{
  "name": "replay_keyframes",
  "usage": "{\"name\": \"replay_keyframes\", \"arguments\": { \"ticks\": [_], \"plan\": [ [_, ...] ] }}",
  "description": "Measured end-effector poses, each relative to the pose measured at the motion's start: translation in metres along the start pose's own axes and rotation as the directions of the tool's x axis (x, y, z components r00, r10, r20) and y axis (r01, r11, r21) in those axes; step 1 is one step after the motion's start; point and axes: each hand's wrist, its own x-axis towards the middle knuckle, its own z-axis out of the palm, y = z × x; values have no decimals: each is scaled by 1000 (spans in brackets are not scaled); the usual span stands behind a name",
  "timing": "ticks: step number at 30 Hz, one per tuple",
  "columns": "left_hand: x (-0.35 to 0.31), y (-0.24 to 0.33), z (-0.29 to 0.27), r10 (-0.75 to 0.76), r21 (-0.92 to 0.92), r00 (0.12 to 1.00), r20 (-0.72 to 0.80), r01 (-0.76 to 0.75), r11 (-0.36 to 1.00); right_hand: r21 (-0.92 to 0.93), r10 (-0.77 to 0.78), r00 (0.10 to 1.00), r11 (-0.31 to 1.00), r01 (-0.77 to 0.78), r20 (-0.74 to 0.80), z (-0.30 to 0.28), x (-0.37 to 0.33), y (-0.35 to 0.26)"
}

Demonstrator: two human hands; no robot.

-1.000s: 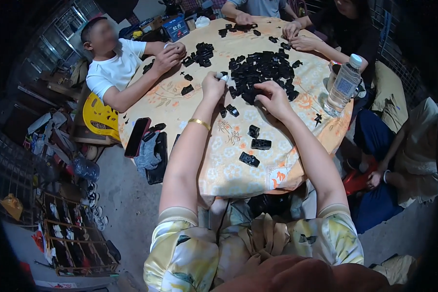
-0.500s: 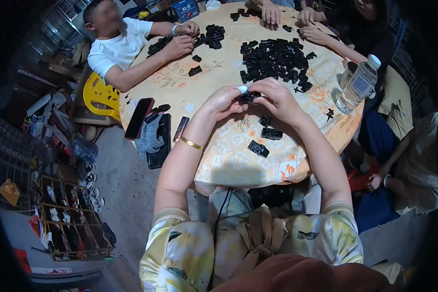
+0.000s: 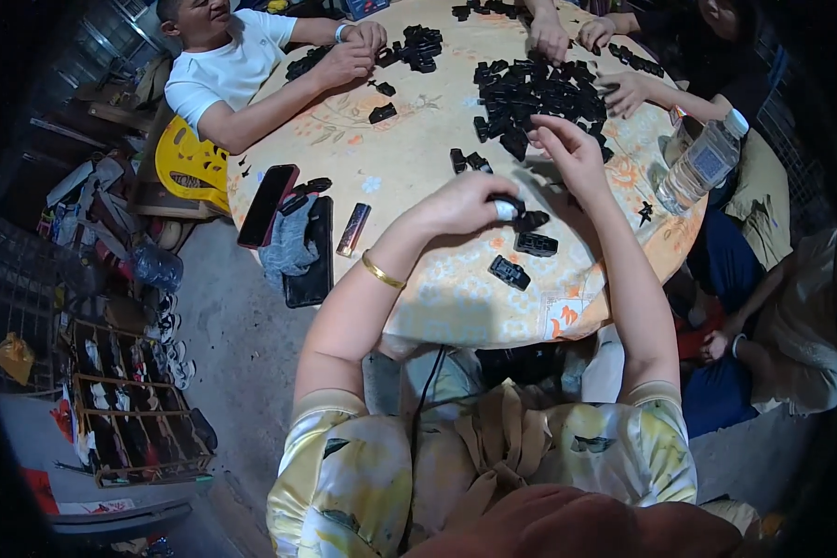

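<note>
Black parts (image 3: 539, 93) are piled inside the edge of the round bench (image 3: 437, 324), patterned cloth (image 3: 414, 144) stretching left toward the phone (image 3: 268, 206). Left hand (image 3: 460, 205) curled, its hold unclear; right hand (image 3: 578, 163) half-open by the pile, apparently empty. Grey floor (image 3: 242, 372) below.

A round, cloth-covered, peach floral tabletop (image 3: 418, 135) stands above a dim grey floor (image 3: 242, 372); leftward are a yellow plastic chair (image 3: 181, 158) and brown-framed tiered shoe rack (image 3: 141, 379).
</note>
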Motion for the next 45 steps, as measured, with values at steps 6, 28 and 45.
{"name": "replay_keyframes", "arguments": {
  "ticks": [6, 28, 45],
  "plan": [
    [1, -5, -8, -78, -95, 997, 24, 80, 992, -671, -274, 954, 685, 284, 124, 21, -3, 20],
    [89, -111, -64, -199, 192, 853, -482, 325, 926, -676, -238, 965, 694, 246, 106, 19, -10, 17],
    [227, -210, -134, -437, 518, 720, -539, 693, 502, -723, -102, 972, 653, 225, 210, 26, -6, -1]
  ]
}}
